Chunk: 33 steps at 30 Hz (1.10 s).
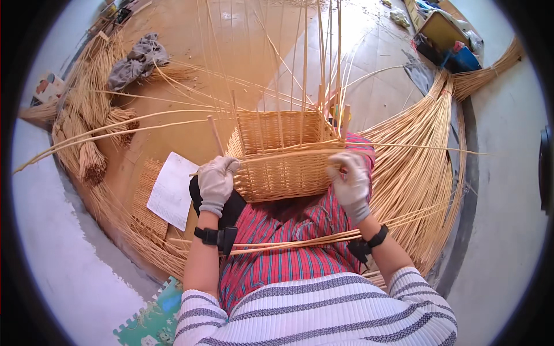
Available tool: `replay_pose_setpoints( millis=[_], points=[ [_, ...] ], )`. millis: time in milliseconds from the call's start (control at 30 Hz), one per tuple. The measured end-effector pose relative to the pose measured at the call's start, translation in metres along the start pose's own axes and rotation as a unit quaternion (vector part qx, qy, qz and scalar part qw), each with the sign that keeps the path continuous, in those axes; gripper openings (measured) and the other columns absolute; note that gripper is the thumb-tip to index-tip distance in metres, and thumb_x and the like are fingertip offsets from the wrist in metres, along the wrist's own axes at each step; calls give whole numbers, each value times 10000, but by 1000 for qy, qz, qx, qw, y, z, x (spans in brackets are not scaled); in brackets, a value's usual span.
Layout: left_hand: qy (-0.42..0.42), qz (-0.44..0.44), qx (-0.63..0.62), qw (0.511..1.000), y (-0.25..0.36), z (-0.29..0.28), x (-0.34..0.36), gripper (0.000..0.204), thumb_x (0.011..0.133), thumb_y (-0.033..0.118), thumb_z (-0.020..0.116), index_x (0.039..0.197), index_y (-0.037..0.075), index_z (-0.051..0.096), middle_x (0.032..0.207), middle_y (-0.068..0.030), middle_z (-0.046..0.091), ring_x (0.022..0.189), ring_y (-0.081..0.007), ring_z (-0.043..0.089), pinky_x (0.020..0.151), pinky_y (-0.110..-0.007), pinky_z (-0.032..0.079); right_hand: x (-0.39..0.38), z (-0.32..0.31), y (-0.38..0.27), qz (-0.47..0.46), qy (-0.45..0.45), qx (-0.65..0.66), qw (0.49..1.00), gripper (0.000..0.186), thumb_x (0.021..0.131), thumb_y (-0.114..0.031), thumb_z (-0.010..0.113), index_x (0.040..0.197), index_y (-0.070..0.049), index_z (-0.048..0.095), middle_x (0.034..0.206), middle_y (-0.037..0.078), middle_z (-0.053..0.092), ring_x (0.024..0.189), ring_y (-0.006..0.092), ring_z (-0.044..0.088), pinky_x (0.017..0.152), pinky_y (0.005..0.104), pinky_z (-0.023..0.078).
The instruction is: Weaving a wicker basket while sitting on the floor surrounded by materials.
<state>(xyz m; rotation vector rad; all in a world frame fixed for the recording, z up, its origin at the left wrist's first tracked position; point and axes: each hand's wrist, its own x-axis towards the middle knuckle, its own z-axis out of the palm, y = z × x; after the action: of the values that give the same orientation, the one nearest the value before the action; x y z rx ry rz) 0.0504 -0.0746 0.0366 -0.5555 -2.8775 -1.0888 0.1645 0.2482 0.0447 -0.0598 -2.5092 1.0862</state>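
A half-woven wicker basket (283,179) with a rectangular opening rests on my lap, its front wall facing me. Thick corner stakes and long thin uprights rise from its walls. My left hand (216,179), in a pale work glove, is closed at the front left corner; a short rod end pokes out beside it. Along the top of the front wall a pale wicker rod (288,154) runs across toward my right hand (350,180). That gloved hand is curled at the front right corner, thumb and fingers pinched on the rod; it is slightly blurred.
A large fan of loose wicker rods (418,167) spreads at my right. Tied bundles (92,121) and a grey cloth (138,60) lie at the left. A white paper sheet (172,190) lies beside a woven panel (149,193). Several rods (288,243) cross my lap.
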Motion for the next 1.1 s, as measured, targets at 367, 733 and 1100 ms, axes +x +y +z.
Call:
replay_pose_setpoints(
  millis=[367, 733, 1100],
  points=[
    [72, -122, -111, 984, -8, 43, 11, 537, 833, 164, 831, 1317, 111, 604, 1074, -78, 726, 874, -192, 702, 754, -333, 550, 33, 11, 36, 209, 83, 473, 852, 139, 1016, -109, 643, 1127, -43, 592, 1041, 109, 706, 861, 180, 708, 767, 304, 602],
    [59, -210, -59, 974, -10, 67, 3, 459, 970, 151, 658, 1407, 147, 519, 1181, -85, 717, 971, -321, 712, 824, -406, 558, 3, 30, 90, 346, 80, 534, 768, 38, 1006, -109, 653, 1032, -119, 627, 928, 53, 700, 802, 191, 698, 665, 306, 610],
    [-238, -270, -341, 869, 10, 83, 76, 237, 1036, 286, 608, 1135, 73, 639, 897, -76, 691, 590, -164, 696, 483, -303, 559, 36, 30, 84, 271, 104, 368, 883, 93, 963, -70, 705, 990, -86, 617, 933, 41, 699, 820, 130, 690, 718, 264, 562]
  ],
)
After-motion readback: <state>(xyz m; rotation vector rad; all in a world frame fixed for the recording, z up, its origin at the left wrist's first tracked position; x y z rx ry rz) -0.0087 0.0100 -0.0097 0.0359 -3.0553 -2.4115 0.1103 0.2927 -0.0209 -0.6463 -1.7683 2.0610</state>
